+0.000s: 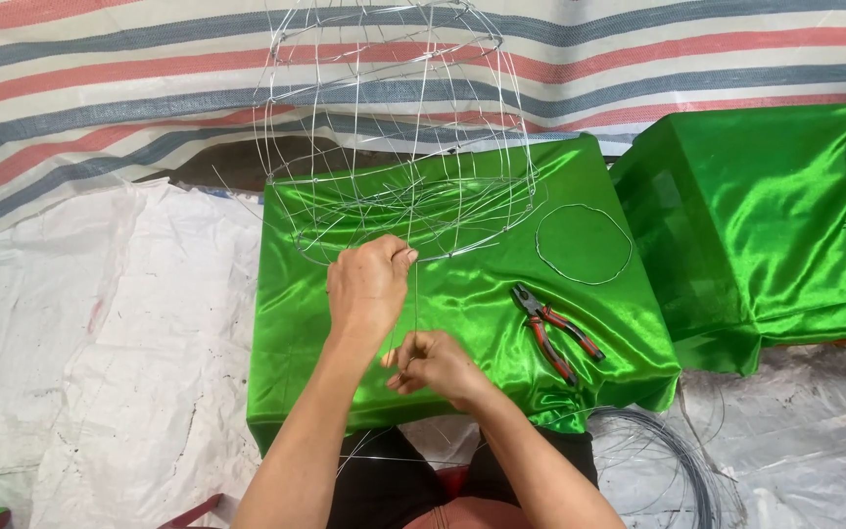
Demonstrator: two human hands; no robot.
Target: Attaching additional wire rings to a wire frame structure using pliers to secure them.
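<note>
A round wire cage frame [394,127] stands on a box draped in shiny green cloth [462,294]. My left hand [369,286] is closed at the frame's near bottom ring, pinching a thin wire strand [414,294] where it meets the ring. The strand runs down from there to my right hand [438,364], which grips its lower part just in front of the box's near edge. Both forearms reach up from the bottom of the view.
Red-handled pliers [555,331] lie on the cloth right of my hands, with a loose wire ring [585,245] beyond them. A second green-draped box [766,216] stands at right. A coil of wire [678,460] lies on the white floor sheet. A striped tarp hangs behind.
</note>
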